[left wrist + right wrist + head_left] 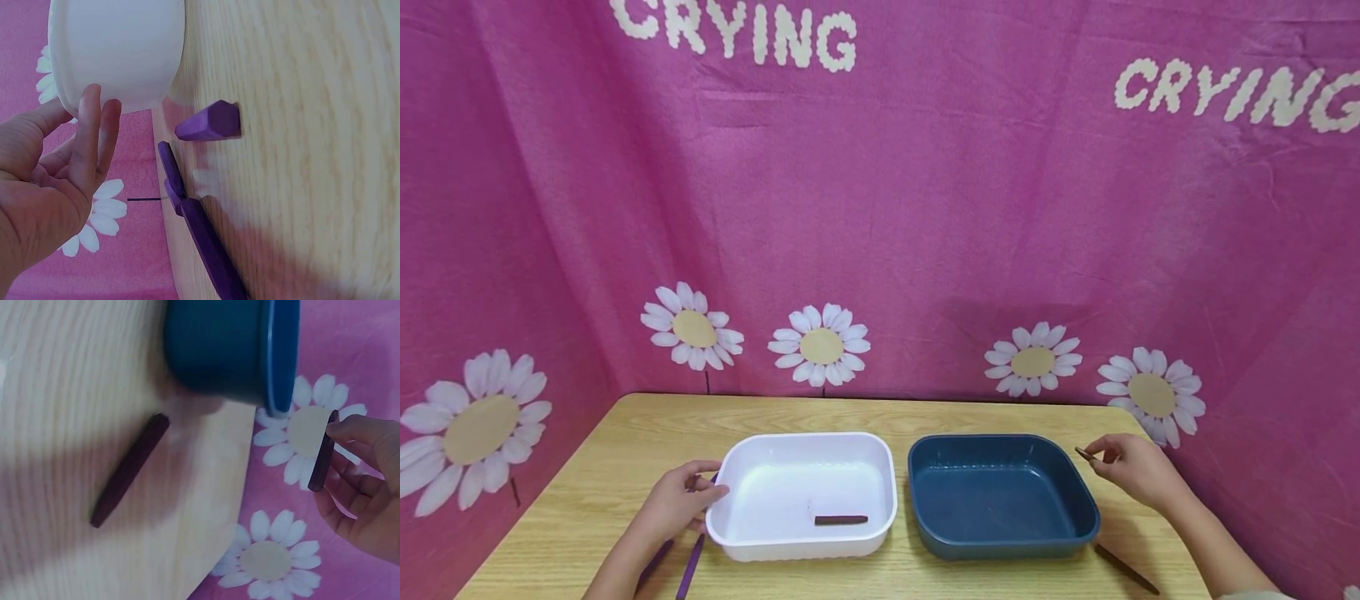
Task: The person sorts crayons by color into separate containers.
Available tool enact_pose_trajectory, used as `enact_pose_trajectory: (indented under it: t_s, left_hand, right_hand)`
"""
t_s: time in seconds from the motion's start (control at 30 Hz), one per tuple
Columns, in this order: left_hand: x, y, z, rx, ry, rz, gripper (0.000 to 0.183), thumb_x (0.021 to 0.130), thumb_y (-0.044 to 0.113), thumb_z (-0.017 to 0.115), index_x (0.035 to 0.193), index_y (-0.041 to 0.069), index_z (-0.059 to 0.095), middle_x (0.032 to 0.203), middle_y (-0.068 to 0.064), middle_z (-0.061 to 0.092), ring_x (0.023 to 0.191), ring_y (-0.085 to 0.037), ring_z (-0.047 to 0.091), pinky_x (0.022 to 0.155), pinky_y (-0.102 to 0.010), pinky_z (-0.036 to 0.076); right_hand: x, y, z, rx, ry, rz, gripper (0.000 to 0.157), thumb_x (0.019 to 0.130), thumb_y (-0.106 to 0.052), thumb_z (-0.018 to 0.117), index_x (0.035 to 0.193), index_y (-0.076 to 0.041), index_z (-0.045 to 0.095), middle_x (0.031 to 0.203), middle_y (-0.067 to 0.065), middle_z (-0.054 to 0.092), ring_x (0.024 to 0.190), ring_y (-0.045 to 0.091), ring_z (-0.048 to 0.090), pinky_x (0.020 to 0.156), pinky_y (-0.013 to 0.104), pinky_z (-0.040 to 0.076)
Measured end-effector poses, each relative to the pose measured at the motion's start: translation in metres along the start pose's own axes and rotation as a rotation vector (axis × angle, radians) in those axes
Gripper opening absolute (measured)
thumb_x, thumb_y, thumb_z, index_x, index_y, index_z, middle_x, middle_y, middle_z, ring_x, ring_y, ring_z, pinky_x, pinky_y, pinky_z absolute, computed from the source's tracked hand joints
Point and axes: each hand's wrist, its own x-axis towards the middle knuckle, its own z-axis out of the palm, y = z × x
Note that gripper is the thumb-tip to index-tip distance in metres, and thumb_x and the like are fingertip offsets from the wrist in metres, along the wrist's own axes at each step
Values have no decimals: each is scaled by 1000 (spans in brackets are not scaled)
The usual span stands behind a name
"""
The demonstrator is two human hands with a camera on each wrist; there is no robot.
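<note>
My left hand (677, 500) holds the left rim of a white tray (805, 552), thumb over the edge and fingers along the outer wall. A dark brown crayon (841, 520) lies inside this tray. Purple crayons (212, 247) lie on the table beneath and beside the left hand. My right hand (1138, 471) pinches a brown crayon (323, 456) between thumb and fingers, raised beside the back right corner of a dark blue tray (1000, 550). Another brown crayon (130, 472) lies on the table below, near that tray's front right corner.
Both trays stand side by side on a wooden table (677, 417), a narrow gap between them. A pink cloth (880, 208) with daisies and lettering hangs behind the table and along its sides.
</note>
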Motion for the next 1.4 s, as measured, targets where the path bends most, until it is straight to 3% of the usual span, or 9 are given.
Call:
enact_pose_trajectory:
  t_s: [0.83,1.4]
  left_hand:
    - [-2,1,0,13,6,19,48,85,8,65,127,-7,48,86,-12,64,62,-18,62,51,-36,56]
    - [-1,1,0,5,0,20,48,85,8,65,127,-7,48,87,-13,64,64,-17,62,52,-37,57]
  right_hand:
    - [13,-71,3,-6,-9,-207,10,77,-10,70,87,-10,71,67,-6,52,62,6,43,54,22,38]
    - [24,-108,13,-3,-69,-273,12,78,-10,70,90,-12,71,69,-6,48,65,6,43,56,21,37]
